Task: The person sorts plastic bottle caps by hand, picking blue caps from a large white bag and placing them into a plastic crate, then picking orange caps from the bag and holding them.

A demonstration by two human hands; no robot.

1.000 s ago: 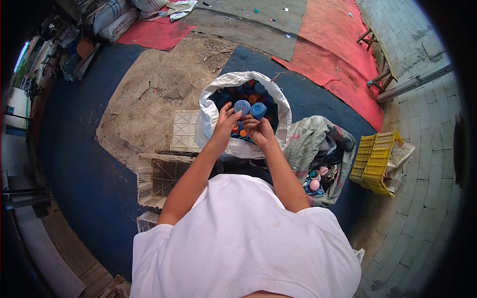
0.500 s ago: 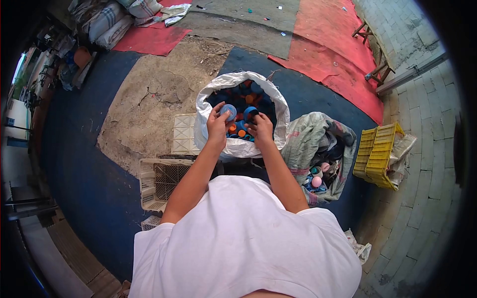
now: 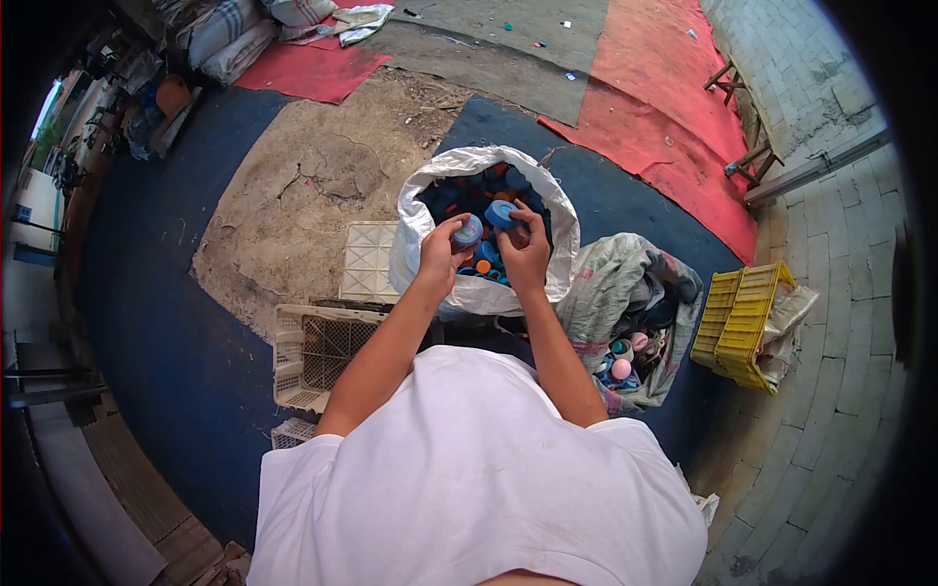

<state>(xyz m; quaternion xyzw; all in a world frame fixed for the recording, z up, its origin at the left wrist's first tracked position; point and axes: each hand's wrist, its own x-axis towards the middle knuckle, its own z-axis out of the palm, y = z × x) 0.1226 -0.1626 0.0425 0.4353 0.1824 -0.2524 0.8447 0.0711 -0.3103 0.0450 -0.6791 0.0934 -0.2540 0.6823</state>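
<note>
My left hand [image 3: 443,256] grips a light-blue plastic cap [image 3: 467,230] between thumb and fingers. Close beside it, my right hand [image 3: 526,246] is closed on a second blue plastic cap [image 3: 501,214], its flat top turned up. Both caps are held over the mouth of a white woven sack [image 3: 565,210] with a rolled-down rim. Blue, orange and dark caps [image 3: 483,267] fill the inside of this sack, partly hidden by my hands.
Right of the white sack, a greyish-green sack [image 3: 586,337] holds mixed caps and dark items. A yellow crate [image 3: 728,317] stands near the block wall. Pale plastic crates [image 3: 293,356] sit at my left. Red mats [image 3: 655,127] and full sacks [image 3: 225,44] lie farther off.
My right hand has turned its cap from showing the dark hollow side to showing the flat top. My left hand still holds its cap, slightly shifted. The camera view has moved a little.
</note>
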